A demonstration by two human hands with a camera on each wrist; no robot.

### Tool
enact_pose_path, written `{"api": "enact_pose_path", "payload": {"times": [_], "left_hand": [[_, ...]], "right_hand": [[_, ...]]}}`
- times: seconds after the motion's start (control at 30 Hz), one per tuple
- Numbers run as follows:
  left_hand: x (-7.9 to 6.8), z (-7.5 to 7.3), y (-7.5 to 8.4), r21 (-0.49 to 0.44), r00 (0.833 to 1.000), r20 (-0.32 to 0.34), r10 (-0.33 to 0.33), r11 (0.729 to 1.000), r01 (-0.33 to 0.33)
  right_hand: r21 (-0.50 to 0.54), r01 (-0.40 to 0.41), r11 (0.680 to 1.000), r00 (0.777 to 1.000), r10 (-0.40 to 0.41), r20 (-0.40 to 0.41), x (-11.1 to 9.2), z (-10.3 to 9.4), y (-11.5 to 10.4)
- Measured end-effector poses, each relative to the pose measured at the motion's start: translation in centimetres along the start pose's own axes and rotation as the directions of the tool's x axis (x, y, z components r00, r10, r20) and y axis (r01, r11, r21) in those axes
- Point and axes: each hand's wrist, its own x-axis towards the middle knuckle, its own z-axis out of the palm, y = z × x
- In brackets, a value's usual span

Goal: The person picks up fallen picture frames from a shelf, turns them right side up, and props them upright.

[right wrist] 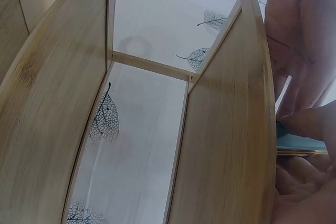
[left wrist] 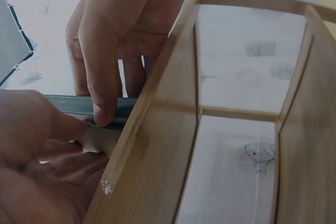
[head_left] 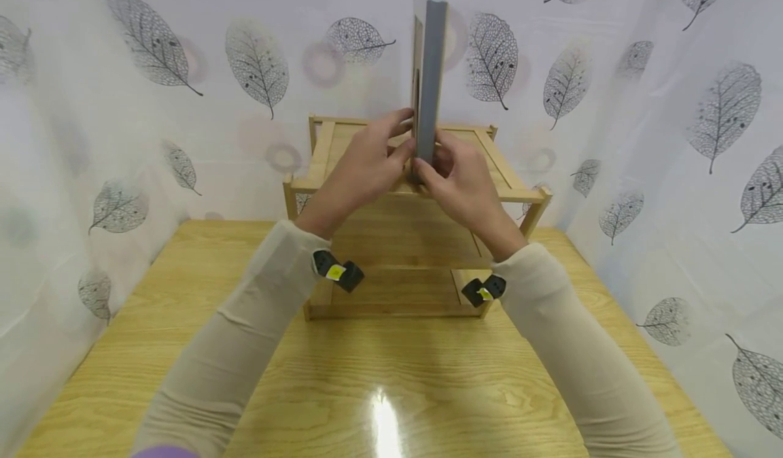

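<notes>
A tall, flat, book-like thing with a grey-blue edge [head_left: 432, 71] stands upright on the top board of a small wooden shelf [head_left: 382, 230]. My left hand [head_left: 373, 152] holds its lower left side with bent fingers and thumb. Opposite, my right hand [head_left: 461, 172] grips the lower right side, its thumb at the near edge. Both hands are close together above the shelf's front rail. The left wrist view shows part of the grey-blue edge [left wrist: 126, 109] between the hands; the right wrist view shows a bluish strip [right wrist: 299, 142] of it. Its broad faces are mostly hidden.
The shelf has a top board, a lower tier and corner posts, and stands on a wood-grain table [head_left: 293, 383]. Behind and at both sides hangs a pale curtain [head_left: 612, 9] with leaf prints. A purple rounded thing [head_left: 165, 452] shows at the bottom left.
</notes>
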Motion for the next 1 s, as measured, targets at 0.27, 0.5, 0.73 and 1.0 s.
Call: {"api": "enact_pose_path", "payload": {"times": [0.27,0.5,0.73,1.0], "left_hand": [[-0.19,-0.03,0.07,-0.082,1.0,0.021,-0.008,0.997,0.009],[-0.16,0.04,0.01,-0.037,1.0,0.027,-0.006,0.999,0.007],[-0.01,-0.13,-0.08,0.044,1.0,0.021,0.007,0.999,-0.008],[0.04,-0.17,-0.32,0.101,1.0,0.011,0.02,0.995,-0.021]], "right_hand": [[0.037,-0.001,0.999,1.0,0.001,-0.001,-0.02,0.09,-0.08],[0.041,-0.009,0.999,1.0,0.009,0.001,-0.1,0.1,-0.21],[0.003,-0.019,1.0,1.0,0.019,-0.002,0.09,0.06,-0.13],[-0.061,-0.034,0.998,0.999,0.034,-0.004,0.11,-0.17,-0.14]]}}
